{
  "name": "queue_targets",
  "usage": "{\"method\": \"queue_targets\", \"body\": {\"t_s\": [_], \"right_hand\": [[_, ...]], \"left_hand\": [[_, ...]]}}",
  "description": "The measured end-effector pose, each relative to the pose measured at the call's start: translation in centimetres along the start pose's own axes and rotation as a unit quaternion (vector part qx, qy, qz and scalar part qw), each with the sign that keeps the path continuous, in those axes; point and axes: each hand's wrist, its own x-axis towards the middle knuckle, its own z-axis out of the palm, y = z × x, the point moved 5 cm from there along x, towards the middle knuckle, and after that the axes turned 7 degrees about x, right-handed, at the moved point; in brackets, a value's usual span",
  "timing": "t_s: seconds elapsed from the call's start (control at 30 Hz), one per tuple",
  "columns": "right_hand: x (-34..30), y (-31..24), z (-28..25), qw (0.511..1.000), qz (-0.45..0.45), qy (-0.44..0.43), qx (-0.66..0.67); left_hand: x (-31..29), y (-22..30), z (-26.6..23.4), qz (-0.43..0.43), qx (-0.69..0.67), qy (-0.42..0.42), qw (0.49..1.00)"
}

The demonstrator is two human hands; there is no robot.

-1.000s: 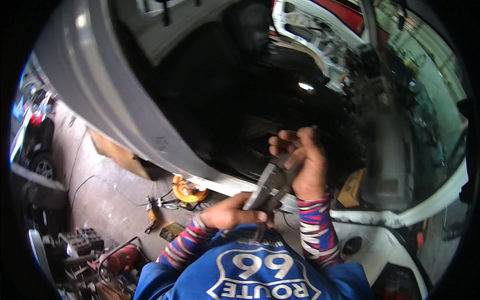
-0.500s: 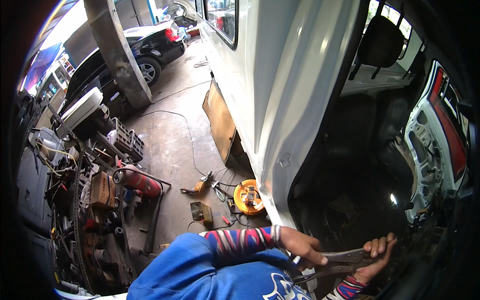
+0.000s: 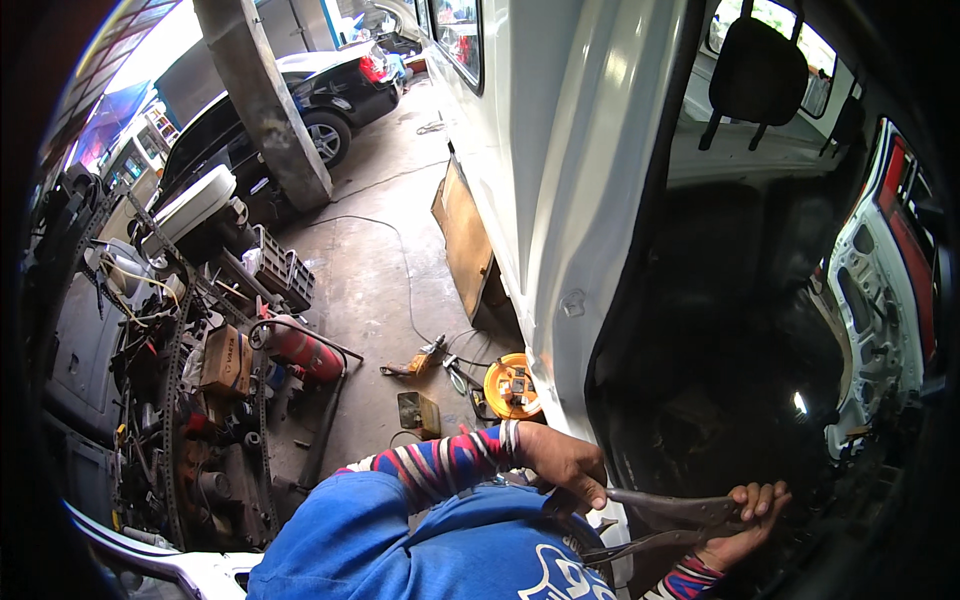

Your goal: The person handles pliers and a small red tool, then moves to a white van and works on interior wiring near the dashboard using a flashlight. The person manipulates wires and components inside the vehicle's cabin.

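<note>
Your left hand [image 3: 562,462] grasps one end of the pliers [image 3: 672,509], and your right hand [image 3: 742,538] curls its fingers around the other. The pliers lie across the front of your blue shirt [image 3: 350,525], beside the white van's [image 3: 590,170] doorway. An orange reel [image 3: 493,392] sits on the floor [image 3: 355,270].

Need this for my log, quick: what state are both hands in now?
Left hand: closed on one end of the metal pliers.
Right hand: closed, holding the pliers' other end.
</note>
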Motion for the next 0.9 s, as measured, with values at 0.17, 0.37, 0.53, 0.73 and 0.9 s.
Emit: {"method": "queue_targets", "body": {"t_s": [0.17, 0.37, 0.53, 0.73, 0.9], "right_hand": [[-0.3, -0.3, -1.9, 0.996, -0.032, 0.075, -0.034], [0.1, -0.9, -4.1, 0.992, 0.048, -0.045, 0.112], [0.1, -0.8, -4.7, 0.991, 0.057, -0.048, 0.111], [0.6, -0.5, -4.5, 0.998, 0.008, 0.044, 0.033], [0.5, 0.0, -3.3, 0.996, 0.043, -0.012, 0.076]], "left_hand": [[-1.1, 2.9, 0.5, 0.056, 0.385, 0.401, 0.829], [0.4, 1.0, 1.9, 0.063, -0.003, 0.151, 0.987], [0.4, -0.6, 2.6, 0.004, -0.160, -0.036, 0.987], [-0.3, 2.2, 1.0, 0.089, 0.404, 0.385, 0.825], [-0.2, 1.1, 1.0, 0.117, 0.038, 0.218, 0.968]]}}
